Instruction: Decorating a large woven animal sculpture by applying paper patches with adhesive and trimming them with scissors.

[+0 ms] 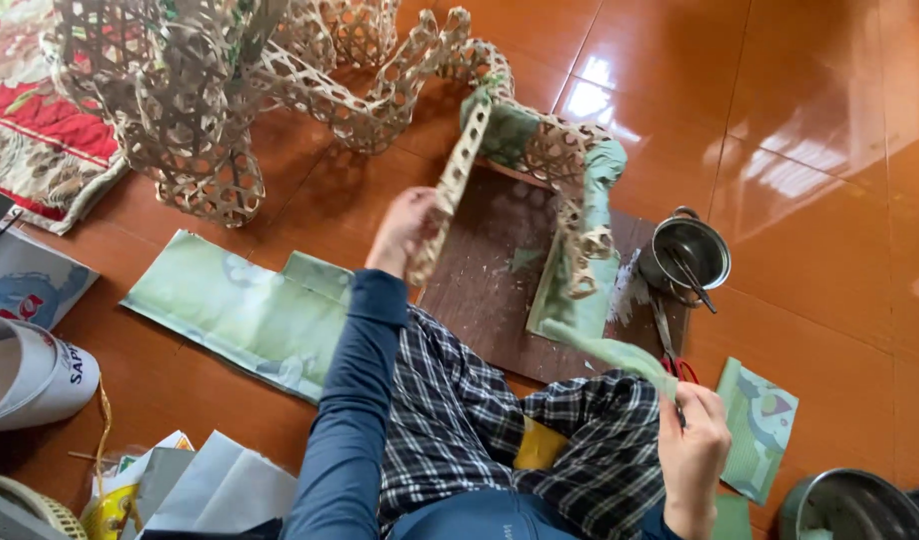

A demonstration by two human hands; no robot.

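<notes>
A woven bamboo lattice frame (540,140) partly covered in pale green paper stands over a dark brown board (490,290) on the floor. My left hand (405,228) grips one woven bamboo strip of the frame near its lower left side. My right hand (695,440) pinches the end of a green paper strip (610,350) that hangs from the frame's right side. My knees in a checked cloth lie between the hands.
Several woven bamboo frames (190,90) are stacked at the back left. Green paper sheets (240,310) lie on the orange tiled floor. A small metal pot (690,255) with a brush, red-handled scissors (670,350), a metal bowl (850,505) and a white sack (30,375) surround me.
</notes>
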